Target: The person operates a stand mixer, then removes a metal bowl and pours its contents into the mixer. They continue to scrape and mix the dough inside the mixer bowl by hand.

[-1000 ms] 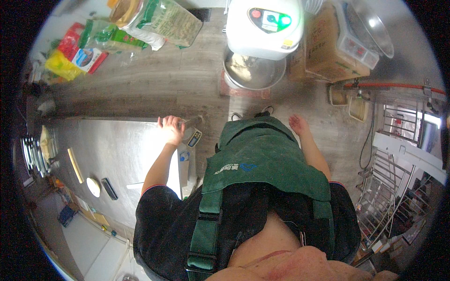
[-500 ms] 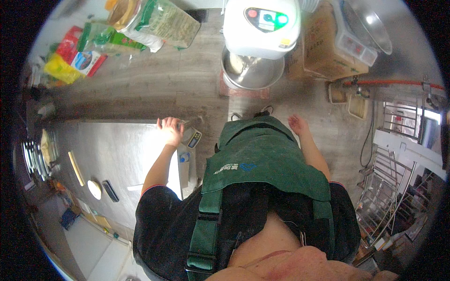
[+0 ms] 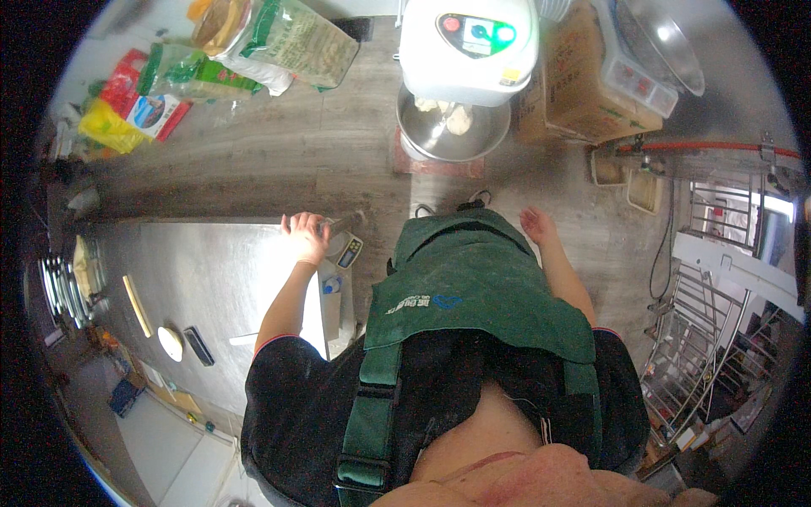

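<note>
My left hand (image 3: 306, 239) rests on the far right corner of the steel worktable (image 3: 220, 279), fingers spread, nothing held. By my side hangs my right hand (image 3: 536, 226), its fingers loosely apart and touching nothing. Ahead of me stands a white dough mixer (image 3: 470, 42) with a lit green panel. Pale dough (image 3: 458, 120) lies in its steel bowl (image 3: 473, 145). Beside the left hand, below the table corner, is a small device with a keypad and display (image 3: 350, 251).
A wooden rolling pin (image 3: 137, 306), a round pale disc (image 3: 170, 343) and a dark oblong object (image 3: 199, 345) lie on the worktable. Bags of ingredients (image 3: 304, 42) stand at the back left. Cardboard boxes (image 3: 587, 93) flank the mixer; metal racks (image 3: 697, 338) are at right.
The dough in the mixer bowl has shifted and now shows as a lump nearer the bowl's middle. Both hands stay where they were.
</note>
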A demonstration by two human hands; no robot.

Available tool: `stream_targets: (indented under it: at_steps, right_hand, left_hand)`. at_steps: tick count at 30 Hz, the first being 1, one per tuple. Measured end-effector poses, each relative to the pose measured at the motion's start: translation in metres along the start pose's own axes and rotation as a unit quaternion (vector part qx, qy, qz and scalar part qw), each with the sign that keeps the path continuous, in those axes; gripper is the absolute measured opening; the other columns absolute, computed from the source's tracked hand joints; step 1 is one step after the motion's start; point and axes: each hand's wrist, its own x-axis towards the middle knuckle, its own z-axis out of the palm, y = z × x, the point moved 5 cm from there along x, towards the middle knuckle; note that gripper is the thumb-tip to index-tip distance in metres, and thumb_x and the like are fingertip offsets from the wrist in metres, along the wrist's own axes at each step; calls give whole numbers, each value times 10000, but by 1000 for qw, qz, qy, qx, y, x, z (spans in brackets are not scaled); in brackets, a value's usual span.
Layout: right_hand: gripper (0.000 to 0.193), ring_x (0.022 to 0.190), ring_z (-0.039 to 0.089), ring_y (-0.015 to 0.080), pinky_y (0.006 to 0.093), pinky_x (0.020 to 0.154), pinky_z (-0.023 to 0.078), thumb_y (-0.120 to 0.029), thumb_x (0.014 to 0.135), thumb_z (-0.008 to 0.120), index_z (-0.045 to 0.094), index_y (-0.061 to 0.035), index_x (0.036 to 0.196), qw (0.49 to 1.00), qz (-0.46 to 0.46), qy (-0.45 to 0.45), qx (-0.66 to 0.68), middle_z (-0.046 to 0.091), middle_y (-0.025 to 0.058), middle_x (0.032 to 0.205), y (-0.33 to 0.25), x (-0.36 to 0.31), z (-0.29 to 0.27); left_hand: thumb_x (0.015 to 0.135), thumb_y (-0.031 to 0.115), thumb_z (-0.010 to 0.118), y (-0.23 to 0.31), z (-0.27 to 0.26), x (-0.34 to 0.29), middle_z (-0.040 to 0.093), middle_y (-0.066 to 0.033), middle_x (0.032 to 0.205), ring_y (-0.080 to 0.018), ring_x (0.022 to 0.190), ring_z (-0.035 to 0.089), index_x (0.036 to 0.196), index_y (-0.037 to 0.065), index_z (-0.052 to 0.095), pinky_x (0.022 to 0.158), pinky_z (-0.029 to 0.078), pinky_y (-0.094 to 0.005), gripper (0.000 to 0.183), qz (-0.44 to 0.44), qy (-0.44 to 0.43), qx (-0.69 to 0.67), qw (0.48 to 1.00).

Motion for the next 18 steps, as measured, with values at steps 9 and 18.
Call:
stream_targets:
  at_steps: [9,18]
  right_hand:
    - [222,873,621,307,370,726,553,-169,898,603,572,4,1032,999,-8,35,7,632,165,990,-1,-6,6]
    - [191,863,624,302,367,724,547,-158,894,603,597,-1,1003,1000,-11,20,11,631,155,950,0,-7,8]
  left_hand:
    - [766,266,663,-1,-1,0,618,-17,990,-228,1103,513,906,163,649,1098,193,-495,174,-9,-14,2,1000]
    - [768,258,650,0,-2,0,620,-14,985,-225,1097,515,895,160,653,1098,192,-498,161,-6,-9,0,1000]
